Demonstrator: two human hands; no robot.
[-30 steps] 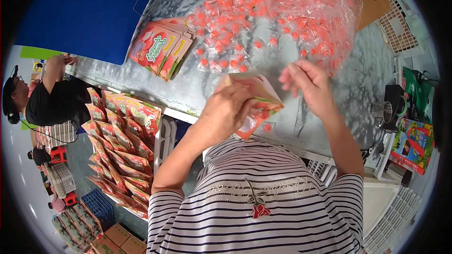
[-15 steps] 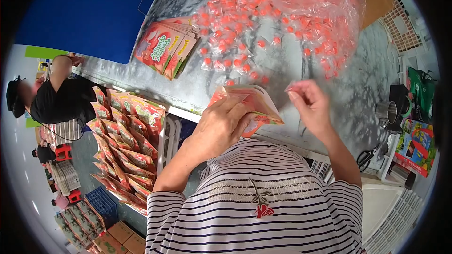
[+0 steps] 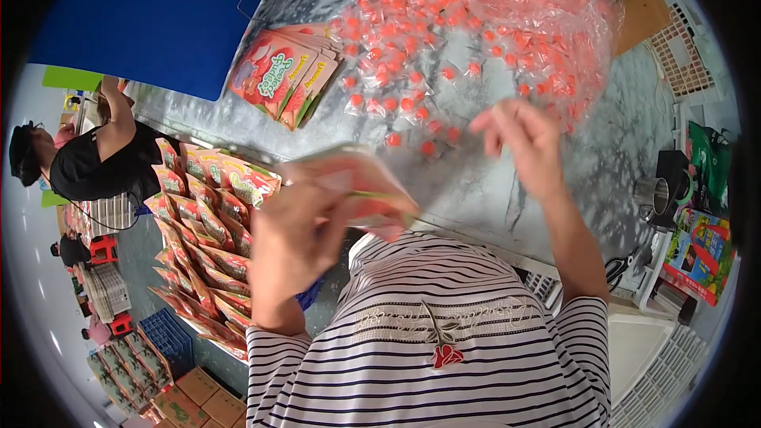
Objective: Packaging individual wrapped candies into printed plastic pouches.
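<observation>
**Pouch in hand, sweets still heaped**

Over the grey marbled bench [image 3: 626, 150], the person's left hand [image 3: 297, 230] has its fingers clenched around a pink and red printed flat pouch [image 3: 357, 190], held blurred just above the near edge of the bench. The right hand [image 3: 519, 143] hovers over the loose clear-wrapped orange-red sweets [image 3: 412, 103] with fingers bent together; whether they pinch a sweet cannot be told. Judging by what lies about, much remains: the big clear plastic bag of sweets [image 3: 507, 16] is still heaped, and a small fan of flat printed pouches [image 3: 281, 79] waits near the far left of the bench. A long overlapping row of pouches [image 3: 210, 230] lies to the left, below the bench.
</observation>
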